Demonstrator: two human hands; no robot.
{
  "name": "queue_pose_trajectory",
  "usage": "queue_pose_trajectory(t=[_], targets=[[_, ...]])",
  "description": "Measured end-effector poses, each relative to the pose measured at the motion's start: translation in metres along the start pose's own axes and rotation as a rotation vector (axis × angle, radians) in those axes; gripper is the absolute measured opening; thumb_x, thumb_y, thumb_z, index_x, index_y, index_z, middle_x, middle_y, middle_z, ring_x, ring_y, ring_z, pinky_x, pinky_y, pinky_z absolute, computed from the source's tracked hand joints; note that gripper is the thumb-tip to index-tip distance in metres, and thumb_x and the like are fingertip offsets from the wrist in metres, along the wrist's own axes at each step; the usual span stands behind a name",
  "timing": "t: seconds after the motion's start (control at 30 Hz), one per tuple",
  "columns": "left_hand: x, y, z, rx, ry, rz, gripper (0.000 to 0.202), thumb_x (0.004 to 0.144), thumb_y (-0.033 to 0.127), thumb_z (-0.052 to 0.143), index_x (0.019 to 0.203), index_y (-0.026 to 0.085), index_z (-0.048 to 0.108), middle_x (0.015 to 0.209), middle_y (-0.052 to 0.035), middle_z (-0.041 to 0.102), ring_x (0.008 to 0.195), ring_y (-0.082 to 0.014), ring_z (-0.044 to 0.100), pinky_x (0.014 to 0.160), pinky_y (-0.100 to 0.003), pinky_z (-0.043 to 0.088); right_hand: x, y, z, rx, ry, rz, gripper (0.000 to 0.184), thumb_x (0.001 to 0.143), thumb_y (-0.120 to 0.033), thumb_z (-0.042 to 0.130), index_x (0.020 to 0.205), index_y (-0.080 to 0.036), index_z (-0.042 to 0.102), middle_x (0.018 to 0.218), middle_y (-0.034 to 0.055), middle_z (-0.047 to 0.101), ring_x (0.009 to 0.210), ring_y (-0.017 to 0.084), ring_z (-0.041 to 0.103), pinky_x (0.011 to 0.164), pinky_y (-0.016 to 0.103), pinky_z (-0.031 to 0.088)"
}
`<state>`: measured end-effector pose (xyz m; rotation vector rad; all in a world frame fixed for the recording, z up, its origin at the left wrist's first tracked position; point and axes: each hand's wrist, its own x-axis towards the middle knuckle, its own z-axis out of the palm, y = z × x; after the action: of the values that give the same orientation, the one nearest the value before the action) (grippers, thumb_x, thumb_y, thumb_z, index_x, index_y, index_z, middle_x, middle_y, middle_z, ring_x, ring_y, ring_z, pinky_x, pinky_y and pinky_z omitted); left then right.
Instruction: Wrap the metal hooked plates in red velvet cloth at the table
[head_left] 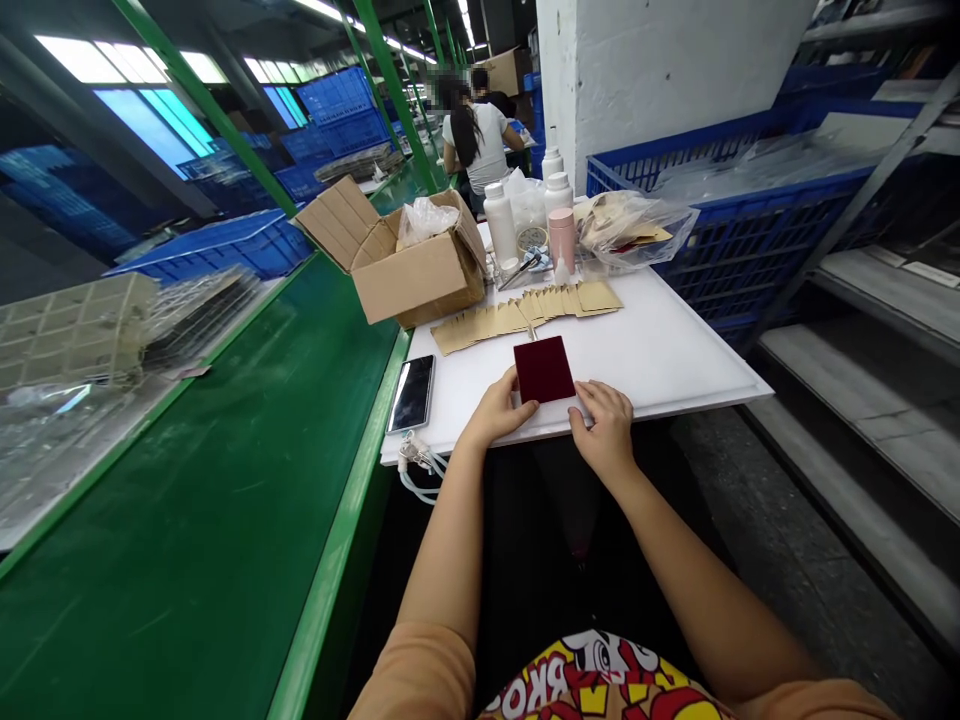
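Note:
A dark red, velvety-looking square piece [543, 369] is at the near part of the white tabletop [660, 340]. My left hand [501, 408] grips its lower left corner, thumb at the front edge and fingers partly hidden behind the left side. Beside the lower right corner rests my right hand [604, 424], open, thumb apart from the fingers; whether a fingertip touches the piece I cannot tell. Just beyond lies a fanned row of small tan paper envelopes [525, 312]. A short pale item [532, 333] sticks out between them and the red piece.
A phone [412, 393] and pale blue tubing [420, 460] are at the table's left. Behind stand an open cardboard box [420, 275], white bottles [500, 222], a pink bottle [561, 240] and a plastic bag [634, 230]. A green conveyor [300, 420] runs left; blue crates [720, 240] stand right.

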<state>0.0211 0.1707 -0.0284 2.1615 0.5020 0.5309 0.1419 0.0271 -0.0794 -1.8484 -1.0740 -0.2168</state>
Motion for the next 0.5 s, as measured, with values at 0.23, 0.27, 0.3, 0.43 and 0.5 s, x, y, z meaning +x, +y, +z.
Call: queue_pose_trajectory(t=[0.23, 0.27, 0.3, 0.43, 0.5], targets=[[-0.0014, 0.0033, 0.0040, 0.044, 0.051, -0.032, 0.054, 0.075, 0.022, 0.066, 0.127, 0.019, 0.050, 0.109, -0.0062, 0.064, 0.095, -0.0205, 0.059, 0.086, -0.031, 0.047, -0.0058, -0.0047, 0.0030, 0.003, 0.015, 0.019, 0.035, 0.086, -0.027, 0.046, 0.115, -0.019, 0.065, 0.119, 0.0073, 0.065, 0.120, 0.024, 0.051, 0.109, 0.047, 0.025], [-0.0016, 0.0042, 0.0045, 0.054, 0.060, -0.033, 0.054, 0.075, 0.021, 0.066, 0.126, 0.019, 0.051, 0.107, -0.0060, 0.065, 0.093, -0.0202, 0.059, 0.085, -0.031, 0.048, -0.0060, -0.0052, 0.0032, 0.009, 0.017, 0.021, 0.034, 0.086, -0.026, 0.046, 0.114, -0.019, 0.065, 0.119, 0.0068, 0.065, 0.120, 0.023, 0.051, 0.109, 0.046, 0.025], [-0.0018, 0.0049, 0.0048, 0.066, 0.066, -0.031, 0.054, 0.074, 0.020, 0.066, 0.126, 0.019, 0.051, 0.106, -0.0059, 0.065, 0.092, -0.0199, 0.059, 0.084, -0.031, 0.048, -0.0060, -0.0057, 0.0032, 0.013, 0.020, 0.023, 0.033, 0.086, -0.026, 0.046, 0.111, -0.020, 0.066, 0.118, 0.0063, 0.065, 0.119, 0.023, 0.051, 0.109, 0.046, 0.024], [-0.0025, 0.0043, 0.0049, 0.100, 0.073, 0.000, 0.054, 0.074, 0.019, 0.064, 0.126, 0.019, 0.051, 0.105, -0.0057, 0.064, 0.091, -0.0196, 0.058, 0.083, -0.030, 0.047, -0.0040, -0.0070, 0.0026, 0.016, 0.023, 0.057, 0.026, 0.086, -0.027, 0.046, 0.100, -0.022, 0.068, 0.115, 0.0047, 0.066, 0.114, 0.024, 0.054, 0.107, 0.045, 0.025], [-0.0030, 0.0023, 0.0041, 0.109, 0.080, 0.022, 0.054, 0.074, 0.018, 0.062, 0.127, 0.019, 0.050, 0.105, -0.0056, 0.064, 0.090, -0.0191, 0.057, 0.083, -0.030, 0.047, -0.0021, -0.0066, 0.0014, 0.012, 0.047, 0.079, 0.024, 0.085, -0.027, 0.048, 0.099, -0.021, 0.066, 0.111, 0.0052, 0.067, 0.111, 0.023, 0.055, 0.104, 0.043, 0.027]])
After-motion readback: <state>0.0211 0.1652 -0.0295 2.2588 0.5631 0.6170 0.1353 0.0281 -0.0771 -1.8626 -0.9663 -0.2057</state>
